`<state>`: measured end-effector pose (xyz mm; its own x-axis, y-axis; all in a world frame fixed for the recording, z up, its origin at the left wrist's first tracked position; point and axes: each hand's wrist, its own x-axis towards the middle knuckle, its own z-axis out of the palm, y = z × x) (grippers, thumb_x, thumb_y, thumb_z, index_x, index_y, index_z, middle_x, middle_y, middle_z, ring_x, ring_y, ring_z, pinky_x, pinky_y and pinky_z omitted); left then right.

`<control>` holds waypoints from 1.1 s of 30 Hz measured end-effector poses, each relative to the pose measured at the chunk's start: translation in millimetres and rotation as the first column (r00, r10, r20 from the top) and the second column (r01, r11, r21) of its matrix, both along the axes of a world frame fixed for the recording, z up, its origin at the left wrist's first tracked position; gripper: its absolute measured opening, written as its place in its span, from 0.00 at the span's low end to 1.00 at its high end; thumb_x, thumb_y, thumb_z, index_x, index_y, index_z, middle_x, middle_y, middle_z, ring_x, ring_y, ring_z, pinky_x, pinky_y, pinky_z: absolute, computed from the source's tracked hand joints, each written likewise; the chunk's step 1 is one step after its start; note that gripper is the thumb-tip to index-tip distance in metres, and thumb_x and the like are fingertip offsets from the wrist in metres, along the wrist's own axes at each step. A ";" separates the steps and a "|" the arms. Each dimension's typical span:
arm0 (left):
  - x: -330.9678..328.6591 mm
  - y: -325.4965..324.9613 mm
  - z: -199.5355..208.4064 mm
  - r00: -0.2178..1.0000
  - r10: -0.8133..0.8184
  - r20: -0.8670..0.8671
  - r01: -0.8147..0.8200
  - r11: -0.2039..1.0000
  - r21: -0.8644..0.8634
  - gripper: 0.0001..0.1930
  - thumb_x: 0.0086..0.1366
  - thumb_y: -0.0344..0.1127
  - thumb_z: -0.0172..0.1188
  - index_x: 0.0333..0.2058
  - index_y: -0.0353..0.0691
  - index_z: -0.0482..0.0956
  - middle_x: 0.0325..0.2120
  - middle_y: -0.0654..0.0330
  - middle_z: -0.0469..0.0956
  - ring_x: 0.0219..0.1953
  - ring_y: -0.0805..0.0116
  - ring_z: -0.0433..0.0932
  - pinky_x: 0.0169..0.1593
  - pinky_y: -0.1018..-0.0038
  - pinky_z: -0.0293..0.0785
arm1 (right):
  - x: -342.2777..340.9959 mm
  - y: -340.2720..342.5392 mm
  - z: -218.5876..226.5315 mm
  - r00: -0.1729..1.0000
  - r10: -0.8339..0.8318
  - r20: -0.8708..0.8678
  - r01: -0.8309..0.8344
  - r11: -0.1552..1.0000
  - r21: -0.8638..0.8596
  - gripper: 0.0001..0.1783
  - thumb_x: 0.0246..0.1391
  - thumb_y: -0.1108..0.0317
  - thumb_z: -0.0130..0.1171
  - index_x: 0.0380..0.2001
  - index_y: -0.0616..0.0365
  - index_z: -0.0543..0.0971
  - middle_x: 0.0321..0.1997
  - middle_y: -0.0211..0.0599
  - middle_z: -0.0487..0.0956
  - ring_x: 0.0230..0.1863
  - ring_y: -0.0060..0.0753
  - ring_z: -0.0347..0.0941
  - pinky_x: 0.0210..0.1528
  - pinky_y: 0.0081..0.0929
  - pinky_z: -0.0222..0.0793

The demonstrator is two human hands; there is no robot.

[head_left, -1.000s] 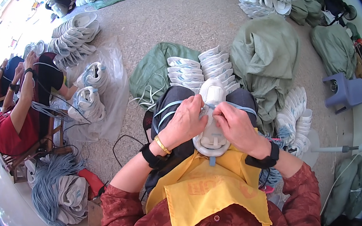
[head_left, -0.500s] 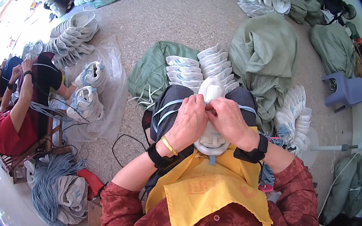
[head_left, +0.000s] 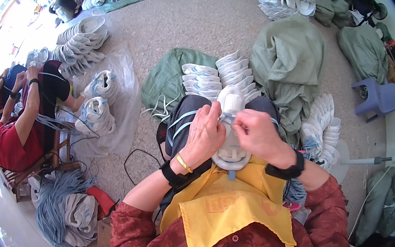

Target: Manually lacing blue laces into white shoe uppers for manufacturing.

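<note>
A white shoe (head_left: 230, 100) lies across my lap with its toe pointing away from me. A pale blue shoelace (head_left: 228, 118) crosses its lacing area, between my two hands. My left hand (head_left: 203, 133) is closed along the left side of the shoe, its bent fingers against the lacing; the fingertips are partly hidden. On the other side, my right hand (head_left: 261, 133) is closed in a pinch at the end of that lace, slightly off the shoe. More light blue laces (head_left: 178, 125) lie over my left thigh, on the dark trousers.
Stacked white shoe uppers (head_left: 200, 78) stand beyond my knees, with green cloth sacks (head_left: 288, 58) beside them. More uppers (head_left: 317, 126) are piled at right, near a purple stool (head_left: 376, 98) and a fan (head_left: 384, 159). At left, a seated co-worker (head_left: 15, 126) sits beside bundled blue laces (head_left: 52, 205).
My right hand has drawn away from the left, toward the right and slightly nearer me. The blue lace now shows between them. My left hand stays at the shoe.
</note>
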<state>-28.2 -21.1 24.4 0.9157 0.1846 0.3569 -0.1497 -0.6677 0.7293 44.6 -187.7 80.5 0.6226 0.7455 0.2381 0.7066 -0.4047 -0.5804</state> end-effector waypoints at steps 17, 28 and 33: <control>23.6 19.7 39.1 0.752 -0.646 -0.132 0.486 0.677 -0.553 0.07 0.77 0.34 0.58 0.45 0.36 0.76 0.34 0.66 0.79 0.37 0.80 0.75 0.44 0.77 0.74 | 16.2 -31.0 70.9 0.661 0.115 -0.742 0.145 0.950 0.277 0.05 0.66 0.73 0.62 0.34 0.61 0.80 0.30 0.23 0.80 0.29 0.11 0.73 0.34 0.15 0.70; -43.8 90.1 26.2 0.954 -0.248 -0.171 0.007 0.588 -0.809 0.08 0.77 0.35 0.56 0.35 0.42 0.72 0.27 0.71 0.70 0.28 0.82 0.66 0.33 0.81 0.63 | 13.7 -148.5 0.0 0.287 0.142 -0.947 0.483 0.833 0.271 0.10 0.72 0.66 0.50 0.33 0.52 0.70 0.26 0.23 0.68 0.20 0.13 0.58 0.21 0.15 0.54; -130.7 205.5 31.5 0.962 0.169 -0.214 -0.273 0.574 -0.772 0.09 0.77 0.35 0.55 0.33 0.45 0.72 0.24 0.72 0.66 0.26 0.84 0.64 0.28 0.84 0.60 | 52.4 -370.3 -65.8 0.220 0.140 -0.965 0.944 0.218 0.247 0.11 0.72 0.71 0.51 0.31 0.51 0.68 0.27 0.23 0.66 0.23 0.14 0.57 0.23 0.15 0.56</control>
<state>-158.8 184.3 55.9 0.8280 0.5466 -0.1251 0.0324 0.1761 0.9838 96.9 -557.9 14.7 0.8994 0.0199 -0.4367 -0.3688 0.5710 -0.7334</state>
